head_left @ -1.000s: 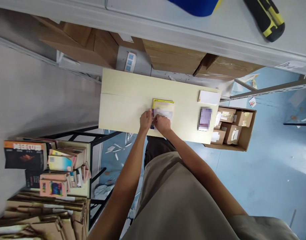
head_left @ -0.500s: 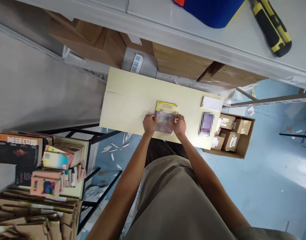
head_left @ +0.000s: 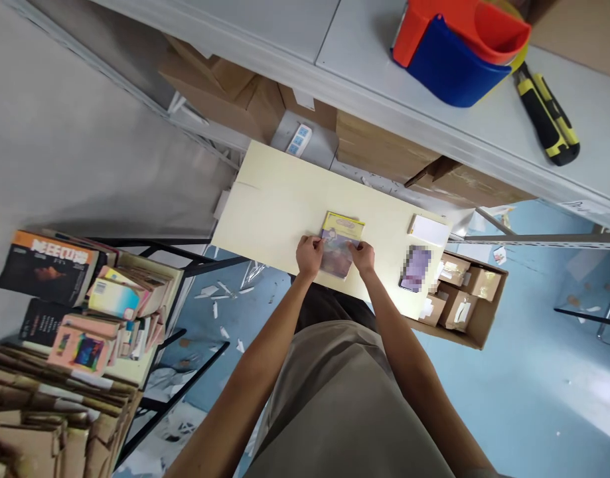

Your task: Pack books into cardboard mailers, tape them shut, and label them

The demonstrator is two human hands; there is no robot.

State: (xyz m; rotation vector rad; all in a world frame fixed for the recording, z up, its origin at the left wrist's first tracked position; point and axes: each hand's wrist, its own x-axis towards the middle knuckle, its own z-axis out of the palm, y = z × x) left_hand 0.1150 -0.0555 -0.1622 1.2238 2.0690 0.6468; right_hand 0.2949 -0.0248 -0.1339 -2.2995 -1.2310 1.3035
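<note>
A thin book with a yellow and purple cover lies flat on the pale yellow tabletop. Over its lower part is a hazy, shiny layer that looks like a clear plastic sleeve. My left hand is closed in a pinch at the left edge of the book, where the layer's upper edge seems to run. At the opposite edge, my right hand pinches in the same way. The fingertips are small in view, so their exact grip on film or cover is hard to make out.
To the right on the tabletop are a phone and a white box. A carton of small boxes stands beyond. Stacked books are at left. The shelf above holds a tape dispenser and a utility knife.
The camera view has shifted and tilted, so more of the tape dispenser shows. Both hands stay pinched at the book's sides, and the book now lies slightly more turned in the picture.
</note>
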